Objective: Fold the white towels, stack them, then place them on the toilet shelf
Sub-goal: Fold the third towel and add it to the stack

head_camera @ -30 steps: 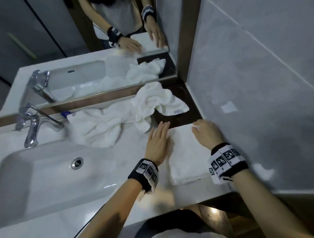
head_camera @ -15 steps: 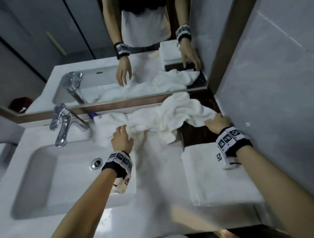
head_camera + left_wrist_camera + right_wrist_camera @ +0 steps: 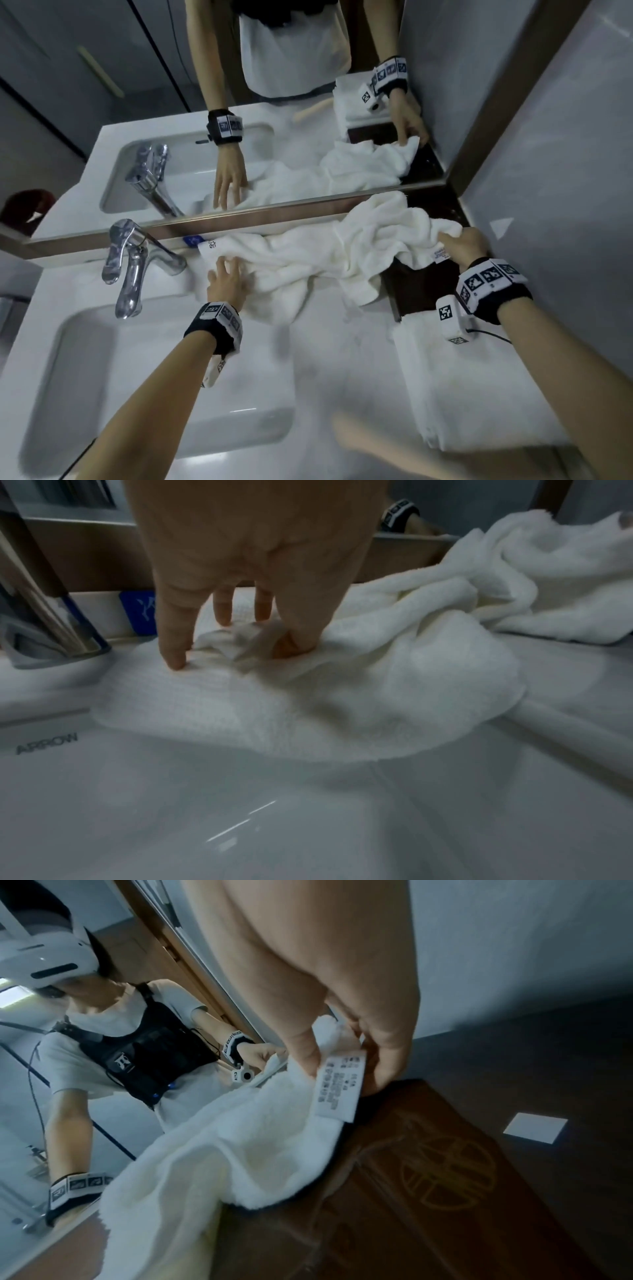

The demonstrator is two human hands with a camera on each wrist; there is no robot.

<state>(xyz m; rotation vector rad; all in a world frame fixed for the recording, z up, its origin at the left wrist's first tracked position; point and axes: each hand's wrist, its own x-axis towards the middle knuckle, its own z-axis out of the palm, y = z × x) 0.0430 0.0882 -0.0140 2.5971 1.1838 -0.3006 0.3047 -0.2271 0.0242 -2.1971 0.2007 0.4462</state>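
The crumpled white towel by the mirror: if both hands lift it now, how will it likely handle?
Probably floppy: the crumpled towel lies in loose folds and bunches under the left hand. It will likely sag between the hands, since the right hand pinches only a corner by the care label. The fluffy pile looks unlikely to slip from that grip.

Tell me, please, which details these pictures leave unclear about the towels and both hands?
- Care label print: right wrist view, too small.
- Left hand grip on crumpled towel: left wrist view, motion blur.
- Folded towel: head view, right arm covers its right side.
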